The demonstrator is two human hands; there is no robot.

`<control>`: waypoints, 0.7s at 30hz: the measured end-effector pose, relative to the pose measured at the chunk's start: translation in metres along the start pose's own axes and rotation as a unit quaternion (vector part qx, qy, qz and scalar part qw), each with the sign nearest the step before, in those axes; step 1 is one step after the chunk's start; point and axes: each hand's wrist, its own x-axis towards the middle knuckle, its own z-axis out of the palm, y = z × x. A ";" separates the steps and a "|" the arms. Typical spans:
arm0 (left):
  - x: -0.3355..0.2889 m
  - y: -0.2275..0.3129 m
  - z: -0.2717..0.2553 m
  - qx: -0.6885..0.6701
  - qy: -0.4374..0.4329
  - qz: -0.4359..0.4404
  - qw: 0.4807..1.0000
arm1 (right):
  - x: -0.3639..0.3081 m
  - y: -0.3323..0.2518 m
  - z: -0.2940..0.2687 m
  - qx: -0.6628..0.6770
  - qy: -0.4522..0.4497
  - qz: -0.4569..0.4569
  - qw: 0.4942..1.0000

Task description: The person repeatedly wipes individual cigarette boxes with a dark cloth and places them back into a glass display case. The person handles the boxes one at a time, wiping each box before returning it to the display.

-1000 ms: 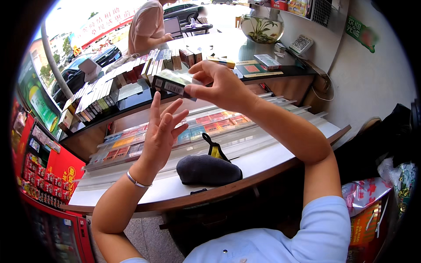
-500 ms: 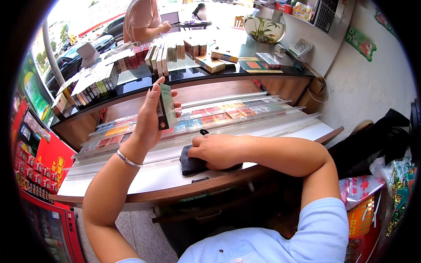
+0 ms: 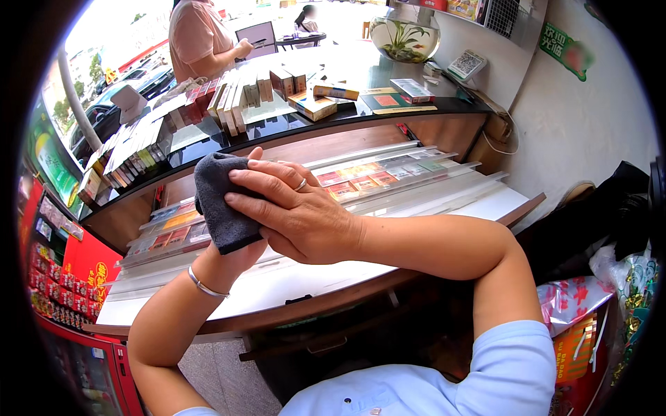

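A dark grey cloth (image 3: 216,201) is bunched over my left hand, above the sloped shelf. My right hand (image 3: 305,218), with a ring on one finger, closes around the cloth from the right and presses it against what the left hand holds. Of my left hand (image 3: 244,258), only the heel below the cloth and a fingertip above it show; a silver bangle sits on that wrist. The cigarette pack seen in this hand a moment ago is now covered by the cloth and the right hand.
Beneath my hands, clear plastic rails (image 3: 423,191) hold rows of colourful flat packs (image 3: 364,182). On the black-edged counter (image 3: 277,125) stand many upright boxes (image 3: 236,104), loose boxes (image 3: 312,106) and a fishbowl (image 3: 404,41). A person in pink (image 3: 201,41) stands beyond it.
My right hand has lifted the cloth from the white surface and carried it up and left onto the pack in my left hand. The view has shifted slightly.
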 end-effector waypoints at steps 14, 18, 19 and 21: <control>-0.010 0.005 0.023 0.310 0.026 -0.171 0.935 | -0.001 0.056 -0.008 0.255 -0.036 0.275 0.926; 0.005 0.018 0.025 0.261 0.051 -0.056 0.962 | 0.005 0.068 -0.011 0.347 0.088 0.339 0.870; 0.005 0.022 0.019 0.234 0.049 -0.029 0.971 | 0.010 0.064 -0.015 0.398 0.120 0.351 0.839; 0.006 0.025 0.021 0.185 0.144 -0.023 0.972 | 0.011 0.046 -0.016 0.457 0.116 0.314 0.824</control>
